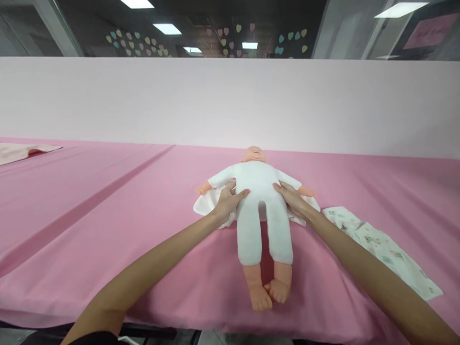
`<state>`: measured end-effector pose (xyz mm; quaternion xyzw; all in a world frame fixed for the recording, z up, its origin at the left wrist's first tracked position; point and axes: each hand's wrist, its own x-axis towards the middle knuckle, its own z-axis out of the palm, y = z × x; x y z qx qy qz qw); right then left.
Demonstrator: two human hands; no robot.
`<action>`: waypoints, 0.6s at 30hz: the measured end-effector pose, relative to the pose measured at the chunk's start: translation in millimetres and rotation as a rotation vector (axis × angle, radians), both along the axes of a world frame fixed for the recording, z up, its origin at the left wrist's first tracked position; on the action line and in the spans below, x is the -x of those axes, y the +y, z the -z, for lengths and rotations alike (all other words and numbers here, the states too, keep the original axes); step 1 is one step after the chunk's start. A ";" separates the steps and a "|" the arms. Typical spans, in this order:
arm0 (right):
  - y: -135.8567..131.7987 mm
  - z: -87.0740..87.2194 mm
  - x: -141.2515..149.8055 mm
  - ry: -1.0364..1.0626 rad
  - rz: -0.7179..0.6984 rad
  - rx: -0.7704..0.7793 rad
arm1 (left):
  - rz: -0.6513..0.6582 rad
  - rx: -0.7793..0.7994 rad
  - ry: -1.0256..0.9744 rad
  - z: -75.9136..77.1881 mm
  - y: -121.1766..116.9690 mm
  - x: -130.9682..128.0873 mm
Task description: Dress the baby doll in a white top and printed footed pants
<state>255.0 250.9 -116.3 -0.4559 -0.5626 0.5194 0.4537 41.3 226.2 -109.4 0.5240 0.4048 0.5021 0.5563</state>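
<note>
Doll (256, 187) in a white suit lies face up on a pink cover (125, 215), its head near the white wall (230, 103) and its 2 bare feet close to the cover's near edge. The person grasps it from 2 sides around the hips: the left hand (227, 201) curves about its flank with the thumb on the front, and the right hand (291, 197) does likewise opposite. Fingers beneath are hidden, so how firmly they hold is hard to judge. Under the doll, a white cloth (206, 205) spreads past its 2 sides. Right of the doll, as the person sees it, a patterned cloth (381, 242) lies partly behind the right forearm (373, 278), narrowing the room there. Left of the doll, a broad stretch of cover leaves wider room, with a pale cloth (21, 151) well apart.
</note>
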 end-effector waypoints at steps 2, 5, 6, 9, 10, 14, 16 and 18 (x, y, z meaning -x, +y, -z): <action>-1.0 3.5 -5.6 -0.002 0.004 0.010 | 0.002 0.013 -0.021 1.7 -2.1 -6.1; -1.3 7.4 -8.4 0.008 0.005 0.034 | -0.020 0.044 -0.028 4.8 -2.6 -10.2; -0.8 9.2 -8.4 0.014 0.003 0.043 | -0.026 0.058 -0.027 6.3 -2.1 -10.3; 2.2 15.3 -7.9 0.044 -0.004 0.074 | -0.048 0.112 -0.028 10.7 -0.9 -9.3; 3.1 17.0 -7.7 0.055 -0.003 0.088 | -0.054 0.129 -0.032 11.6 -1.1 -9.0; 3.7 18.3 -6.6 0.053 0.000 0.136 | -0.042 0.131 -0.062 13.2 -3.7 -8.7; 2.3 17.1 -5.5 0.006 0.008 0.139 | -0.037 0.131 -0.064 13.9 -4.4 -8.4; 1.0 17.4 -4.9 -0.036 0.021 0.110 | -0.039 0.128 -0.052 15.1 -4.1 -7.7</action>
